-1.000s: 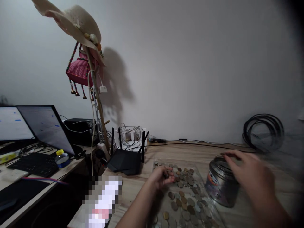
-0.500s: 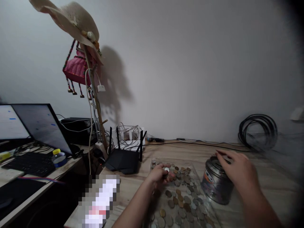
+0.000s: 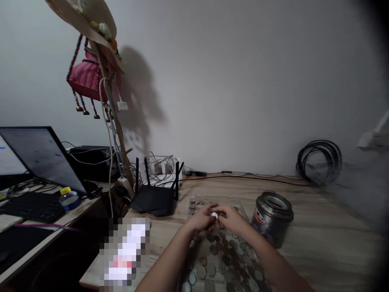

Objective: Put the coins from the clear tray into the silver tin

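With the left hand [image 3: 203,219], pinching a small silvery coin [image 3: 214,215] at the thumb. Close in from three o'clock, right hand [image 3: 229,217] fingertips right up at the coin's edge; can't tell whether clasping it too. All this just above the far part of a clear tray [image 3: 237,201], strewn with loose coins [image 3: 210,269], some silvery, some brownish, plenty of them toward six o'clock. Over at three o'clock, just beside the tray, a round metal can [image 3: 272,219], upright, with a slot in the lid and orange on the side. Underneath, a wood-grain desk [image 3: 316,227]. Round to two o'clock, farther back by the pale wall [image 3: 243,81], a coil of black cable [image 3: 302,160]. Swinging across to between nine and ten, a black router [image 3: 154,200], antennas up. Out at nine, well apart, a yellow-capped bottle [image 3: 69,199] near a black keyboard [image 3: 28,205]. Up between ten and eleven, hanging on a wooden stand [image 3: 122,142], a pink bag [image 3: 88,79] on a beaded strap, with a wide-brimmed hat [image 3: 97,18] above.
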Demonstrator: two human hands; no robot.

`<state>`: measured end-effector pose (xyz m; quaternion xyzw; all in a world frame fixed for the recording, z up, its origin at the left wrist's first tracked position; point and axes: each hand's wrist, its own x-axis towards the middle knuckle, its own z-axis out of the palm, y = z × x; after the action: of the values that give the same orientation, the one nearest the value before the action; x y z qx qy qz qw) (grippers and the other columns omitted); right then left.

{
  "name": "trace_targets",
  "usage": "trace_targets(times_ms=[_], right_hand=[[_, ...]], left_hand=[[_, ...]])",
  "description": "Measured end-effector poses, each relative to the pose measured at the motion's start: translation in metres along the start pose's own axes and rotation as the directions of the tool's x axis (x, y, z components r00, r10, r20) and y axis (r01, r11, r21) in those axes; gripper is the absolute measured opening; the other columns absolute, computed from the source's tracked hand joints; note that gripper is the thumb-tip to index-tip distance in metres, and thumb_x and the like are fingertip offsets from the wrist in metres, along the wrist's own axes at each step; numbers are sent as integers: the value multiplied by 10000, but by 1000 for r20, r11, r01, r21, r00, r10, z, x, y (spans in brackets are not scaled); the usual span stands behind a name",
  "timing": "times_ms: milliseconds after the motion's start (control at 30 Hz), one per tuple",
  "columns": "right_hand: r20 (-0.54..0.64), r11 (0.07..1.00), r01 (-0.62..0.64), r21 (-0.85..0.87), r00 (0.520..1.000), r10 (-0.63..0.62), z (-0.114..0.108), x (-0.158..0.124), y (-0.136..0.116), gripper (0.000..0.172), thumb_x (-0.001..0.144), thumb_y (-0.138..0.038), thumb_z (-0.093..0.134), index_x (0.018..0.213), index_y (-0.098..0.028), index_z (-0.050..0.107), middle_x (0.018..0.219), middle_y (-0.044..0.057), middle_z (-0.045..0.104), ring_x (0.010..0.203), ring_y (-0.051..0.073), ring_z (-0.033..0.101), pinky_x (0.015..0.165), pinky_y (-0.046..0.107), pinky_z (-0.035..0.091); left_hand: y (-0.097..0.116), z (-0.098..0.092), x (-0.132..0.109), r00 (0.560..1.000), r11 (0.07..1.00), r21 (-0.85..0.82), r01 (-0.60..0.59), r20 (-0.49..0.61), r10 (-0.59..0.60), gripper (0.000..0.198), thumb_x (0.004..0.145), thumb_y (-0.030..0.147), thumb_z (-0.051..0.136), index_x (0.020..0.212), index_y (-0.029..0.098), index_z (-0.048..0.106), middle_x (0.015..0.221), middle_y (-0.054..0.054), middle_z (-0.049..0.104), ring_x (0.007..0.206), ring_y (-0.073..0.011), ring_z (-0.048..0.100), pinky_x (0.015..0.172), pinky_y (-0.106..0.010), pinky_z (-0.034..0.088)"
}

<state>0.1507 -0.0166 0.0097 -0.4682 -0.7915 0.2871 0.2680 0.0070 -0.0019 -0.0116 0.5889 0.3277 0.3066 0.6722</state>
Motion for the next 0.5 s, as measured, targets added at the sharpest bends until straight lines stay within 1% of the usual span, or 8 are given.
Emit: trace_targets(times_ms=[100,233,267,333,400,433,467,500], right_hand=[[-51,1000,9,-23,999,-10,-2,0,-3,241,708,-198,415,753,-163,649,597,24,647,590,149,574,616,251,410],[-206,973,9,-229,977,-58,-15,-6,-12,230,739,-251,429,737,-183,649,719,42,660,682,163,576,634,265,411],[-294,956,8,-294,951,-98,-24,-10,-15,236,752,-264,423,761,-190,647,773,46,659,731,167,573,663,270,411],[-505,903,-46,-428,841,-196,-49,-24,-17,258,777,-300,406,819,-200,640,860,54,649,837,177,551,740,288,400],[-667,834,-199,-515,705,-243,-80,-40,-12,283,784,-346,404,850,-207,640,901,63,641,904,198,523,777,312,383],[-716,793,-303,-528,662,-224,-95,-49,-6,290,777,-365,409,839,-209,646,889,69,641,901,213,518,760,324,383],[-755,755,-406,-516,632,-176,-109,-56,3,293,766,-375,418,820,-210,654,865,76,643,877,227,521,723,334,385],[-763,726,-471,-502,637,-115,-120,-63,14,285,747,-376,436,792,-210,663,823,81,647,829,233,533,678,336,386]], left_hand=[[3,2,-2,1000,1000,10,10,-12,-10,569,680,215,522,1222,181,352,572,29,560,372,-56,405,440,-185,268],[7,4,-4,996,996,-38,80,43,-79,494,668,168,478,1159,182,418,594,2,590,386,-63,421,430,-178,276],[7,3,-4,993,991,-69,112,52,-109,500,661,155,464,1158,178,414,599,-2,596,386,-65,427,426,-175,282],[9,1,-3,986,975,-147,165,55,-159,531,639,125,449,1166,161,392,621,-12,610,396,-69,449,422,-172,304],[11,-2,-2,981,955,-223,194,52,-187,556,610,93,452,1160,137,384,661,-25,621,435,-80,497,448,-181,358],[12,-3,-2,979,945,-255,202,53,-195,568,598,77,453,1159,126,380,686,-34,626,473,-93,533,478,-193,393],[12,-4,-2,977,936,-281,212,58,-204,583,588,60,452,1162,120,372,716,-44,631,524,-110,569,517,-209,425],[13,-4,-3,976,928,-301,219,64,-210,600,578,43,451,1166,119,365,747,-54,635,583,-130,600,560,-226,448]])
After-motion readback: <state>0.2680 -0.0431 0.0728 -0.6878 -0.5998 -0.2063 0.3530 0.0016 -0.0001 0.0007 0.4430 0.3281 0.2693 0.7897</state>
